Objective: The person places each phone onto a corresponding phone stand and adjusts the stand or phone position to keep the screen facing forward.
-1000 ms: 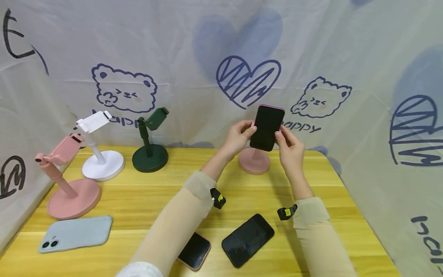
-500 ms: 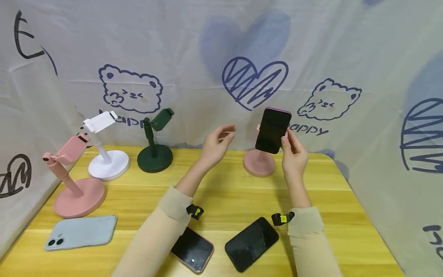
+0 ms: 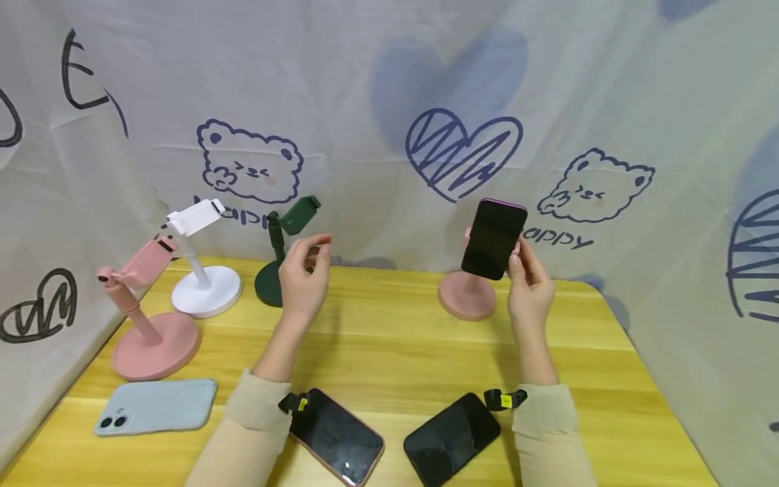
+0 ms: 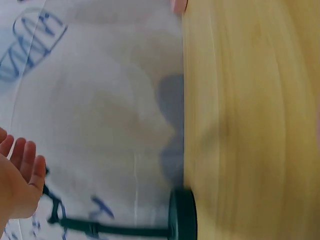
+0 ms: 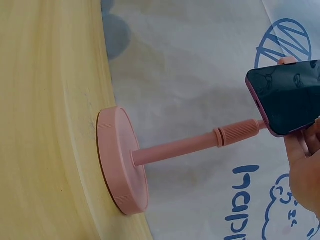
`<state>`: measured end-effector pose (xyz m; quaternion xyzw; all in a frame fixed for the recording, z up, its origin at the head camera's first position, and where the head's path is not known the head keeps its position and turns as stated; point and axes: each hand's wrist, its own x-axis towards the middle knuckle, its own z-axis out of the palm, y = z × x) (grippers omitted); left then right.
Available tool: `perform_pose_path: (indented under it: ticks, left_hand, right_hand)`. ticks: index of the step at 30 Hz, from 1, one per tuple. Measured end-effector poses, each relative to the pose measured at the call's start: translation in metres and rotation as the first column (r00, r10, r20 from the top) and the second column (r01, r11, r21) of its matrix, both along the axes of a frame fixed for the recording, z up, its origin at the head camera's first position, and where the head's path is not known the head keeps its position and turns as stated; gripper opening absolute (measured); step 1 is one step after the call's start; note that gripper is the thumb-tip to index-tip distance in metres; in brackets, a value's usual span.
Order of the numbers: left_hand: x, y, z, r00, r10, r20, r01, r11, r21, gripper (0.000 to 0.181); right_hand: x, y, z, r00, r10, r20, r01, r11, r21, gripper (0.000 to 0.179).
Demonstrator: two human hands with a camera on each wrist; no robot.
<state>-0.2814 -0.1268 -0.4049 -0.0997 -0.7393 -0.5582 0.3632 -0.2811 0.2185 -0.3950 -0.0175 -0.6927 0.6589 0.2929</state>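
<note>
My right hand (image 3: 531, 292) pinches the right edge of a dark-screened smartphone (image 3: 494, 238), thumb in front and fingers behind. This phone sits upright and slightly tilted in the holder of a pink phone stand (image 3: 467, 297); its pole and round base (image 5: 122, 160) show in the right wrist view. My left hand (image 3: 304, 279) is in the air with loosely bent fingers, holding nothing. It overlaps the green phone stand (image 3: 277, 237) in the head view. That green stand (image 4: 183, 215) also shows below the hand (image 4: 20, 185) in the left wrist view.
A white phone stand (image 3: 207, 292) and another pink stand (image 3: 157, 345) are at the left. A light blue phone (image 3: 161, 406) lies back-up before them. Two dark phones lie at the front: one pink-edged phone (image 3: 341, 439) and one black phone (image 3: 452, 438). A printed curtain (image 3: 365, 169) hangs behind.
My left hand has let go of the phone and moved left to the green stand. My right hand stays at the phone's edge. The head view has shifted slightly.
</note>
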Motion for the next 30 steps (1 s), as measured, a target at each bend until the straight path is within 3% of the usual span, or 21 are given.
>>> perform_pose_path:
  ticks: [5,9,12,15,20,25,30]
  left_hand:
    - [0.001,-0.028,-0.007,0.990,0.140,-0.014,-0.137,0.983,0.118,0.019]
    - [-0.005,-0.051,-0.011,0.975,0.218,0.048,-0.223,0.957,0.185,0.020]
    - [-0.014,-0.067,-0.013,0.959,0.255,0.120,-0.274,0.946,0.173,0.025]
    - [-0.025,-0.080,-0.012,0.945,0.246,0.215,-0.277,0.952,0.129,0.032]
    - [-0.042,-0.089,-0.011,0.921,0.187,0.342,-0.226,0.971,0.076,0.042]
    - [-0.053,-0.091,-0.007,0.911,0.159,0.380,-0.205,0.975,0.084,0.044]
    - [-0.060,-0.088,-0.005,0.898,0.177,0.404,-0.225,0.972,0.072,0.043]
  right_hand:
    - [0.006,0.006,-0.001,0.999,-0.010,0.038,0.009,1.000,0.003,0.041]
    - [0.007,0.007,0.000,0.999,0.002,0.050,-0.002,1.000,0.005,0.042]
    - [0.006,0.007,0.000,0.999,0.019,0.033,-0.019,1.000,-0.005,0.042]
    - [0.003,0.006,0.000,0.999,0.031,0.009,-0.030,0.999,-0.023,0.041]
    - [0.003,0.006,0.001,0.999,0.029,0.013,-0.028,0.999,-0.033,0.041]
    - [0.004,0.006,0.002,0.999,0.032,0.023,-0.031,0.999,-0.035,0.041]
    - [0.004,0.008,0.003,0.999,0.030,0.030,-0.029,0.999,-0.022,0.041]
